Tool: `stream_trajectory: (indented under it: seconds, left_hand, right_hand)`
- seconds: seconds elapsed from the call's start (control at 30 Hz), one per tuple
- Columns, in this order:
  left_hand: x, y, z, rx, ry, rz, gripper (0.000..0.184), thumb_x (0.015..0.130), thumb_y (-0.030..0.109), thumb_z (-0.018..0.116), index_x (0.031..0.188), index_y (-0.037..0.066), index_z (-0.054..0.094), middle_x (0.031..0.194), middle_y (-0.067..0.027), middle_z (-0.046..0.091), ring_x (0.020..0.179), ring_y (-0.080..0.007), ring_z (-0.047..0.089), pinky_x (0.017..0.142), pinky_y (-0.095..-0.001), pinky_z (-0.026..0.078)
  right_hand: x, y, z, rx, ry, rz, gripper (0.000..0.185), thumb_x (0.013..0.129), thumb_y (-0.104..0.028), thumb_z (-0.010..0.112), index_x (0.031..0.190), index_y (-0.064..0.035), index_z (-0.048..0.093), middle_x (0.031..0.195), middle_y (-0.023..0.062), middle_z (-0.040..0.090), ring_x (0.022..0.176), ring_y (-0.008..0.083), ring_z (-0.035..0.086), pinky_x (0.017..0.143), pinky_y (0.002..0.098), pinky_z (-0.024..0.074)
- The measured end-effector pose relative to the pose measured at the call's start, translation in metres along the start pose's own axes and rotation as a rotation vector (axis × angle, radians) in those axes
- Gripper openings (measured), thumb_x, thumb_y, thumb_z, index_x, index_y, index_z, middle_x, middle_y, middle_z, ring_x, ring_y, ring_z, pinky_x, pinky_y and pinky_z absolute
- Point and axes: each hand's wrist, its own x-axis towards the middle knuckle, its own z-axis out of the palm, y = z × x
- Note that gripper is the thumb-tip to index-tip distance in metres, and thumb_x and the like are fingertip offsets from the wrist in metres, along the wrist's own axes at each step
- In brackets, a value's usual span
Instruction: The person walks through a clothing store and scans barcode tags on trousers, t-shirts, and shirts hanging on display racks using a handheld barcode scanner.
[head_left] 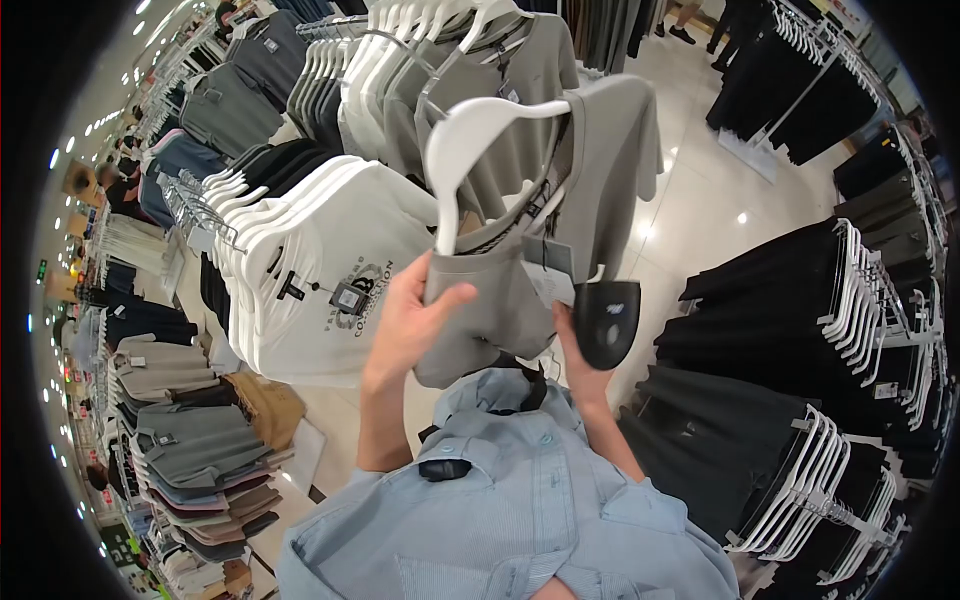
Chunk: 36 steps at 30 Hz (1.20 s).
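My left hand [405,325] is closed on the near shoulder of a grey shirt [475,300], where a white hanger [455,160] enters it. The shirt is held up before my chest, its other sleeve spreading to the far right. A paper price tag [548,270] hangs at its neckline. My right hand [582,358] is at the tag's lower edge, one digit touching it. In front of that hand is a black rounded device [607,325], seemingly held in it; most of the fingers are hidden behind it.
White printed T-shirts [330,270] hang on a rack at the left, with grey shirts [405,120] behind them. Dark trousers [710,440] on white hangers line the right. Folded clothes [205,440] are stacked at lower left. A tiled aisle [690,190] runs between the racks.
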Motion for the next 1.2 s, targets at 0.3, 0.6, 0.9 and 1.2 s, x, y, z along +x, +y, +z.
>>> stream_trajectory:
  seconds: [0.3,0.6,0.9,1.2]
  left_hand:
    - [0.011,-0.030,0.023,0.000,-0.063,-0.129,0.043,0.083,0.030,0.079,0.105,-0.003,0.062,0.086,0.0017,0.063,0.078,-0.0038,0.053,0.068,-0.0218,0.045]
    - [0.010,-0.027,0.018,-0.004,0.103,-0.322,0.020,0.087,0.015,0.072,0.095,-0.003,0.068,0.080,0.0004,0.067,0.070,-0.0028,0.056,0.062,-0.0232,0.047]
    - [0.003,-0.032,0.000,0.105,0.182,-0.232,0.020,0.087,0.013,0.070,0.095,-0.005,0.068,0.082,-0.0015,0.069,0.072,-0.0043,0.057,0.064,-0.0242,0.048]
    - [0.000,-0.043,-0.008,0.260,0.147,-0.172,0.018,0.086,0.013,0.072,0.091,-0.004,0.068,0.077,0.0004,0.067,0.069,-0.0035,0.055,0.061,-0.0229,0.045]
  right_hand:
    - [-0.002,-0.008,0.023,-0.298,-0.064,-0.693,0.029,0.064,-0.004,0.073,0.092,0.0021,0.070,0.091,0.0115,0.065,0.073,0.0242,0.065,0.061,0.0319,0.0520]
    - [0.000,-0.004,0.022,-0.455,-0.293,-0.865,0.031,0.072,-0.009,0.070,0.102,-0.0047,0.071,0.095,0.0048,0.067,0.067,0.0202,0.061,0.058,0.0300,0.0467]
    - [-0.015,0.018,-0.005,-0.178,-0.609,-0.206,0.034,0.068,0.000,0.072,0.101,0.0010,0.065,0.088,0.0135,0.065,0.078,0.0304,0.066,0.068,0.0325,0.0506]
    - [-0.013,-0.014,-0.016,-0.038,-0.559,0.468,0.015,0.082,-0.009,0.074,0.093,-0.0033,0.067,0.072,-0.0001,0.064,0.062,0.0076,0.055,0.059,0.0257,0.0464]
